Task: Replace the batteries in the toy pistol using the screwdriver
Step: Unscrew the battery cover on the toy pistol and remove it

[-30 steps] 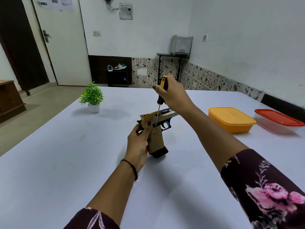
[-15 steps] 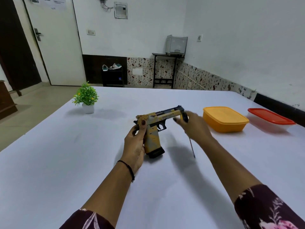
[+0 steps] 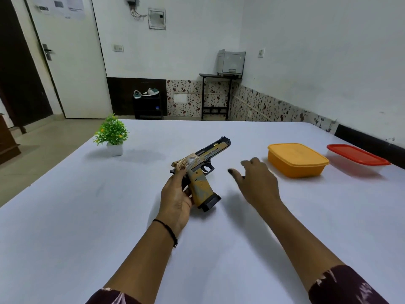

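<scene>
The toy pistol (image 3: 202,185), yellow and tan with a black slide and base, stands grip-down on the white table (image 3: 83,216), its barrel pointing away to the right. My left hand (image 3: 175,195) grips the back of its handle, thumb up near the hammer. To the right of the pistol, my right hand (image 3: 258,183) hovers low over the table with fingers loosely spread and nothing visible in it. It does not touch the pistol. No screwdriver is in view; my right hand may hide it.
A small potted green plant (image 3: 112,133) stands at the table's far left. An orange lidded box (image 3: 295,160) and a clear box with a red lid (image 3: 357,157) sit at the right, just beyond my right hand.
My right hand lifted the screwdriver off the pistol, lowered it to the table on the right and let go; the hand now holds nothing. The left hand keeps its grip on the pistol.
</scene>
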